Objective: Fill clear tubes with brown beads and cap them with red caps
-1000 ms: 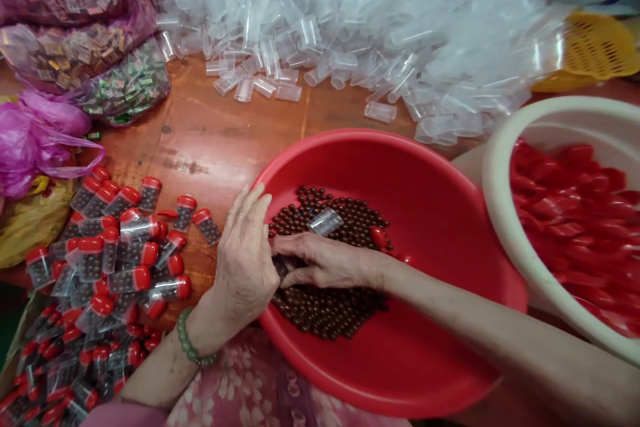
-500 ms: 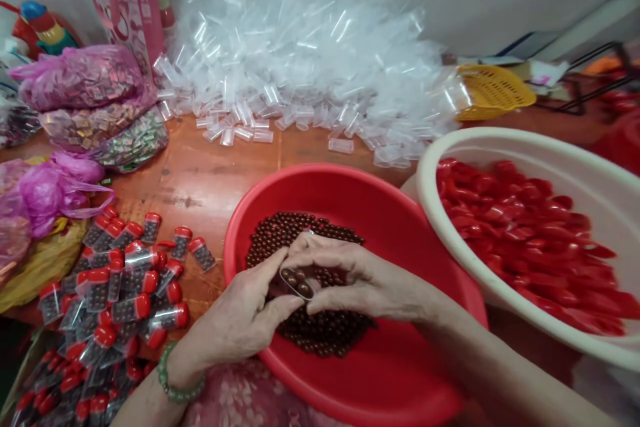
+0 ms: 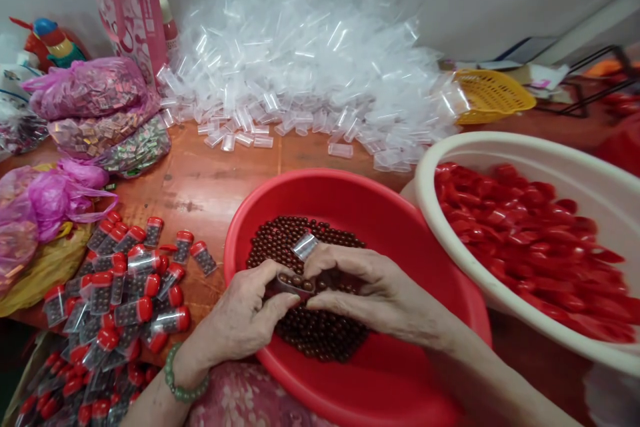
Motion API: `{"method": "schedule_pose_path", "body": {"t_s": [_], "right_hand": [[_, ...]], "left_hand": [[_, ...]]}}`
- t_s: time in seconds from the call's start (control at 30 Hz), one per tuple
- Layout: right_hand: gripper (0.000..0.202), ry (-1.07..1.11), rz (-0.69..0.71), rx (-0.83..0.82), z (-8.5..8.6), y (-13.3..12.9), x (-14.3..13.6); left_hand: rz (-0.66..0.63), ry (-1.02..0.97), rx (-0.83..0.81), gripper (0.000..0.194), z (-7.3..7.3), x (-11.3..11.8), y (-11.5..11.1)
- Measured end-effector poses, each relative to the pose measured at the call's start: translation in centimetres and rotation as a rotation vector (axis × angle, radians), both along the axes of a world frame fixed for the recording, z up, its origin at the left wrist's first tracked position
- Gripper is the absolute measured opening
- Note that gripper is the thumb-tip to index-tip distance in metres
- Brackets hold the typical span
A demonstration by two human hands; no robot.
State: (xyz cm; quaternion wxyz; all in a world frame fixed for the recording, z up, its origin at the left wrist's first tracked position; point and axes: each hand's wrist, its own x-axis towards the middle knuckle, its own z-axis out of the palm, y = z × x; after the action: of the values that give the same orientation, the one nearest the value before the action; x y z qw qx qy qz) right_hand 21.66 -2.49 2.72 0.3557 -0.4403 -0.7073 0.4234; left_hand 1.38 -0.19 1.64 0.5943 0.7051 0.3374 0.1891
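Observation:
A red basin (image 3: pixel 400 214) sits in front of me with a heap of small brown beads (image 3: pixel 280 240) in it. Over the beads, my left hand (image 3: pixel 245 310) pinches a small clear tube (image 3: pixel 293 282) partly filled with brown beads. My right hand (image 3: pixel 375 287) meets it from the right, fingertips at the tube's open end. A second empty clear tube (image 3: pixel 305 245) lies on the beads just above my fingers.
A cream basin (image 3: pixel 425 167) of red caps (image 3: pixel 525 234) stands at the right. Capped filled tubes (image 3: pixel 125 280) pile at the left. A heap of empty clear tubes (image 3: pixel 300 74) fills the back, beside a yellow basket (image 3: pixel 493 94). Pink bags (image 3: pixel 90 90) lie far left.
The view has tilted up and steadied. My hands have come together over the beads, and the tube between them now shows beads inside it.

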Motion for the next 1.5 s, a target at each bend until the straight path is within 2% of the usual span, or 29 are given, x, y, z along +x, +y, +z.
{"method": "schedule_pose_path", "body": {"t_s": [0.23,0.43,0.6,0.8,0.97,1.1,1.23,1.3,1.4,1.5], "right_hand": [[0.023,-0.088,0.113,0.080,0.3,0.7,-0.4],[0.031,-0.126,0.109,-0.037,0.1,0.4,-0.6],[0.032,-0.170,0.173,-0.103,0.1,-0.2,-0.8],[0.028,-0.165,0.063,-0.096,-0.1,-1.0,-1.4],[0.031,-0.128,-0.007,-0.165,-0.3,-1.1,-1.7],[0.037,-0.075,-0.048,-0.226,-0.2,-1.1,-1.1],[0.038,-0.101,-0.061,-0.230,-0.1,-1.2,0.1],[0.032,-0.213,-0.090,-0.247,-0.2,-1.2,1.1],[0.013,-0.622,-0.117,-0.345,-1.2,-1.0,3.0],[0.013,-0.983,-0.262,-0.456,-2.9,-0.5,5.2]], "left_hand": [[-0.010,-0.005,-0.020,0.017,-0.1,0.0,0.1],[-0.046,0.077,0.022,0.009,-0.1,0.2,0.1],[-0.082,0.115,0.053,0.009,-0.1,0.2,0.2],[-0.108,0.177,0.040,0.010,0.0,0.1,0.3],[-0.116,0.214,0.063,0.011,-0.4,-0.1,0.2],[-0.124,0.212,0.085,0.013,-0.4,0.1,0.1],[-0.116,0.172,0.027,0.015,-0.5,0.1,0.4],[-0.080,0.117,-0.010,0.016,-0.6,0.0,0.6],[-0.003,0.002,-0.088,0.017,-0.9,-0.1,0.6],[0.089,-0.091,-0.155,0.015,-1.1,-0.1,0.5]]}}
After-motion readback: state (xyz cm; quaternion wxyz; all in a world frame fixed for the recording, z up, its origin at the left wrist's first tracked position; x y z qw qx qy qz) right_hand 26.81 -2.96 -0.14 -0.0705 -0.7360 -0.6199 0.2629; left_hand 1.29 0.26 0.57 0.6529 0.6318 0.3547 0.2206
